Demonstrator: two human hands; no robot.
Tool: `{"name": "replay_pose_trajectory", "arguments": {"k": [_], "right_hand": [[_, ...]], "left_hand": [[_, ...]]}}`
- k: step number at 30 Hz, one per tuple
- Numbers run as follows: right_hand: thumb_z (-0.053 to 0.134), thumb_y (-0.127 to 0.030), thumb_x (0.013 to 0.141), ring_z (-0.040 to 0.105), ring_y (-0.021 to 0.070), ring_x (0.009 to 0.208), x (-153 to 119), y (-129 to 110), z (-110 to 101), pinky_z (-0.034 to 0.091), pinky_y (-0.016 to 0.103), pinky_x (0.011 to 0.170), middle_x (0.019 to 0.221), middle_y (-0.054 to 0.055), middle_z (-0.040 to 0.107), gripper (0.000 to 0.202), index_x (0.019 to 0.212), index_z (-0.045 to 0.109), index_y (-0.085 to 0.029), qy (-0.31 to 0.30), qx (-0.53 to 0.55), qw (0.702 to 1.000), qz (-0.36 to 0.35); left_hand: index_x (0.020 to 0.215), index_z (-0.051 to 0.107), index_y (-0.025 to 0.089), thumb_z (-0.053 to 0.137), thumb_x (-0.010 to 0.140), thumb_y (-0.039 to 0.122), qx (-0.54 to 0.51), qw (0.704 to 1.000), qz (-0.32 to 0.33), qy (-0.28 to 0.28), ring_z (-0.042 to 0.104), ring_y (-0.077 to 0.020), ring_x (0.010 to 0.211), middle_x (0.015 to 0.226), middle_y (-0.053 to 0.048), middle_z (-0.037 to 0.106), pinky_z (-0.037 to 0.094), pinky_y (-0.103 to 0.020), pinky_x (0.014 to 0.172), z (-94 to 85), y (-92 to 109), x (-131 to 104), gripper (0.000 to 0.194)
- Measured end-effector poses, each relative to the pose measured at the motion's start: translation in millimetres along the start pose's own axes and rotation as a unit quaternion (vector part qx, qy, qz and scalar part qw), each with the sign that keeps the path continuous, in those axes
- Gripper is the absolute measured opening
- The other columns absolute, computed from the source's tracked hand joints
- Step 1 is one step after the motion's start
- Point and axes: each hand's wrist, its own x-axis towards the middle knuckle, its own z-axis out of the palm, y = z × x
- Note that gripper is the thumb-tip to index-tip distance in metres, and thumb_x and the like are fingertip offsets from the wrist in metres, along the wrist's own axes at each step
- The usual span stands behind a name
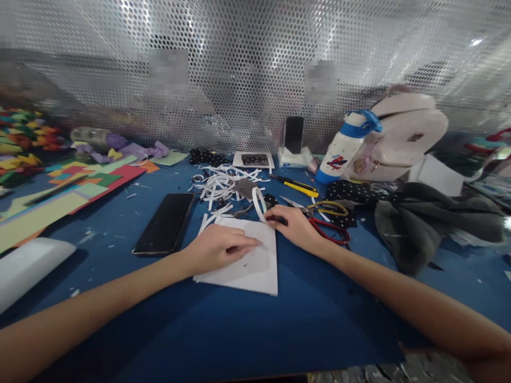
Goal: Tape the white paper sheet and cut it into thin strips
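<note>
Over a white paper sheet (255, 274), which looks layered or thick, lies my left hand (219, 246). Its thumb and index finger come together near the sheet's middle; anything between the tips is too small to make out. At the sheet's upper right corner my right hand (288, 222) pinches a narrow white paper strip (258, 204) that curves upward in a loop. Just behind is a tangled heap of white paper strips (219, 183). Beside my right hand lie yellow-handled scissors (329, 207) and a red-handled pair (330, 232).
A black phone (165, 223) lies left of the sheet. Behind my right hand are a yellow cutter (300, 187), a blue-and-white bottle (344, 146) and a pale backpack (409, 133). Dark cloth (423, 223) spreads at right. Coloured paper sheets (59, 205) cover the left side.
</note>
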Motion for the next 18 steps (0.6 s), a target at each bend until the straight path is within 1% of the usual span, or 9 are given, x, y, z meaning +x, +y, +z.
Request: {"name": "replay_pose_trajectory", "arguments": {"k": [3, 5, 7, 9, 12, 14, 16, 17, 18], "right_hand": [[0.063, -0.007, 0.087, 0.066, 0.0176, 0.085, -1.9, 0.1, -0.8, 0.049, 0.029, 0.076, 0.094, 0.002, 0.072, 0.017, 0.094, 0.069, -0.021, -0.01, 0.003, 1.0, -0.01], [0.063, -0.006, 0.087, 0.066, 0.0174, 0.086, -2.8, -0.7, -1.5, 0.048, 0.028, 0.075, 0.094, 0.002, 0.071, 0.017, 0.094, 0.069, -0.021, -0.02, 0.003, 1.0, -0.023], [0.063, -0.004, 0.086, 0.066, 0.017, 0.088, -3.4, -1.8, -1.8, 0.048, 0.027, 0.076, 0.093, 0.001, 0.071, 0.02, 0.093, 0.069, -0.021, -0.032, 0.002, 0.999, -0.04], [0.062, -0.003, 0.086, 0.066, 0.0167, 0.088, -4.2, -3.2, -1.3, 0.049, 0.026, 0.076, 0.09, 0.001, 0.069, 0.021, 0.091, 0.069, -0.022, -0.04, -0.003, 0.998, -0.054], [0.063, -0.01, 0.089, 0.064, 0.0177, 0.086, -6.1, -6.3, -1.2, 0.05, 0.028, 0.075, 0.091, 0.003, 0.064, 0.013, 0.089, 0.07, -0.021, -0.033, -0.025, 0.998, -0.056], [0.064, -0.016, 0.09, 0.063, 0.0201, 0.088, -7.8, -8.9, -5.5, 0.051, 0.031, 0.075, 0.1, 0.007, 0.061, 0.009, 0.096, 0.07, -0.02, -0.025, -0.044, 0.998, -0.048], [0.066, -0.022, 0.089, 0.062, 0.0246, 0.094, -10.3, -9.9, -17.3, 0.052, 0.036, 0.078, 0.112, 0.01, 0.058, 0.023, 0.112, 0.066, -0.021, -0.027, -0.078, 0.996, -0.036], [0.068, -0.024, 0.087, 0.062, 0.0278, 0.099, -12.2, -8.7, -26.4, 0.052, 0.039, 0.081, 0.117, 0.012, 0.057, 0.035, 0.122, 0.062, -0.021, -0.031, -0.095, 0.995, -0.028], [0.068, -0.028, 0.087, 0.06, 0.0309, 0.107, -14.7, -6.0, -37.3, 0.052, 0.043, 0.086, 0.122, 0.013, 0.057, 0.043, 0.129, 0.058, -0.023, -0.043, -0.15, 0.988, -0.018]], "left_hand": [[0.098, 0.073, 0.017, 0.042, 0.102, 0.028, -0.033, 0.996, -0.053, 0.061, 0.058, -0.0123, 0.067, 0.078, -0.003, 0.064, 0.044, -0.021, 0.059, -4.9, 3.4, 7.6, 0.033], [0.091, 0.072, 0.016, 0.045, 0.101, 0.029, -0.053, 0.991, -0.078, 0.097, 0.06, -0.0142, 0.077, 0.089, -0.006, 0.063, 0.049, -0.024, 0.065, -6.9, 5.6, 14.2, 0.031], [0.091, 0.072, 0.018, 0.051, 0.099, 0.029, -0.077, 0.988, -0.076, 0.109, 0.061, -0.017, 0.096, 0.106, -0.007, 0.062, 0.053, -0.03, 0.081, -6.1, 8.8, 20.6, 0.025], [0.093, 0.072, 0.02, 0.056, 0.096, 0.027, -0.103, 0.987, -0.063, 0.107, 0.059, -0.0193, 0.111, 0.12, -0.007, 0.06, 0.049, -0.036, 0.096, -2.6, 12.6, 26.0, 0.018], [0.104, 0.071, 0.022, 0.055, 0.096, 0.022, -0.138, 0.982, -0.057, 0.111, 0.059, -0.0199, 0.115, 0.123, -0.007, 0.061, 0.05, -0.038, 0.098, 4.4, 16.6, 31.1, 0.018], [0.111, 0.069, 0.02, 0.051, 0.097, 0.019, -0.16, 0.978, -0.061, 0.122, 0.059, -0.0202, 0.116, 0.122, -0.008, 0.063, 0.051, -0.038, 0.098, 7.6, 17.0, 32.3, 0.023], [0.112, 0.068, 0.02, 0.047, 0.096, 0.015, -0.182, 0.973, -0.064, 0.13, 0.058, -0.0204, 0.12, 0.125, -0.008, 0.062, 0.05, -0.039, 0.1, 9.1, 16.2, 32.0, 0.027], [0.112, 0.068, 0.021, 0.046, 0.096, 0.013, -0.194, 0.97, -0.065, 0.131, 0.057, -0.0202, 0.121, 0.126, -0.007, 0.062, 0.05, -0.039, 0.101, 9.4, 15.7, 31.4, 0.028], [0.112, 0.068, 0.022, 0.045, 0.095, 0.012, -0.205, 0.968, -0.066, 0.131, 0.057, -0.0199, 0.121, 0.127, -0.007, 0.062, 0.05, -0.038, 0.1, 9.5, 15.1, 30.7, 0.03]]}}
